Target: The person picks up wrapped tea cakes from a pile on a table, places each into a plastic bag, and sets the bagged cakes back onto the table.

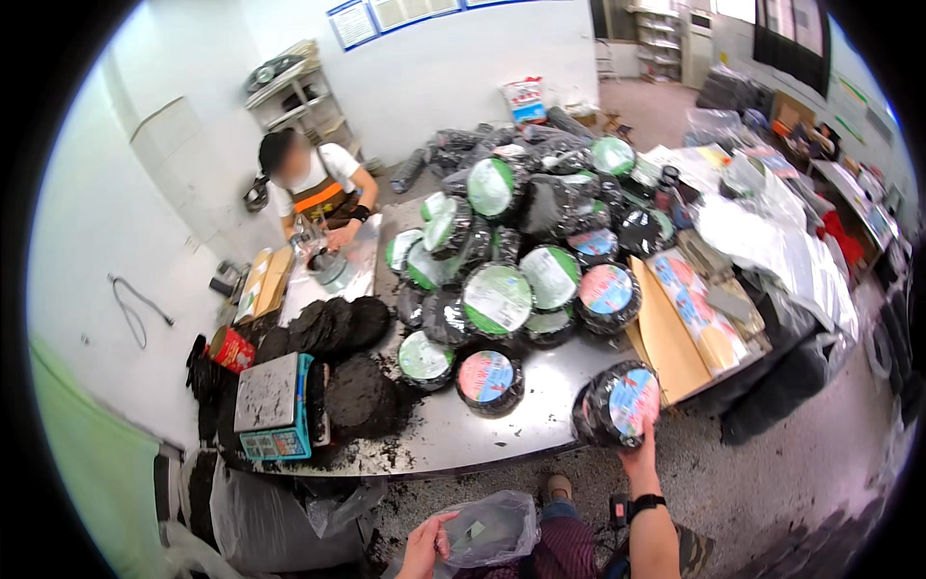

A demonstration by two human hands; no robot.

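Note:
My right hand (643,446) is closed on a round black package (596,410) wrapped in shiny film, at the table's front right. A pink and blue label covers the face turned towards me. Low in front of my body, my left hand (425,546) grips a clear plastic bag (494,529) by its edge. The bag hangs loosely, and its lower part is cut off by the picture edge. On the metal table (552,388), another wrapped package (488,382) with a similar label lies left of the one in my right hand.
Many wrapped packages (499,298) with green-white labels are heaped mid-table. A teal scale (270,394), dark round cakes (361,398) and a red can (231,349) stand left. A co-worker (323,188) handles clear plastic at the far left. Label sheets (690,323) lie right.

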